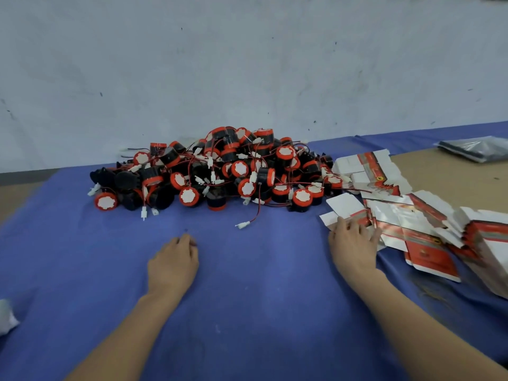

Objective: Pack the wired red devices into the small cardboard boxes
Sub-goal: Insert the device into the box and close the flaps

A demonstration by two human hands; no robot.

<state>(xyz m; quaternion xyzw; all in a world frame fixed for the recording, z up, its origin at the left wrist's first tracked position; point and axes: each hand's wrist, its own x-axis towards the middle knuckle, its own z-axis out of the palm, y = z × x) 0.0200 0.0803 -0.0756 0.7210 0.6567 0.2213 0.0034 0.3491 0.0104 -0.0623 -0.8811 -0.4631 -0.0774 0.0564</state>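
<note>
Light even, soft, moderately bright, source out of view; cool bluish cast on wall (247, 64). Shadows faint: thin soft one under left hand (173, 259), darker patch beneath device pile (220, 174). Mild glare on glossy flattened boxes (390, 213) and plastic bag (478, 148). Whole frame slightly soft; right hand (353, 243) fingers blurred. Wide-angle bending at edges: far edge of blue cloth (247, 270) curves, forearms stretched toward lower corners

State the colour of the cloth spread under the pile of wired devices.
The cloth is blue; the head view, the only one, shows it plainly.
</note>
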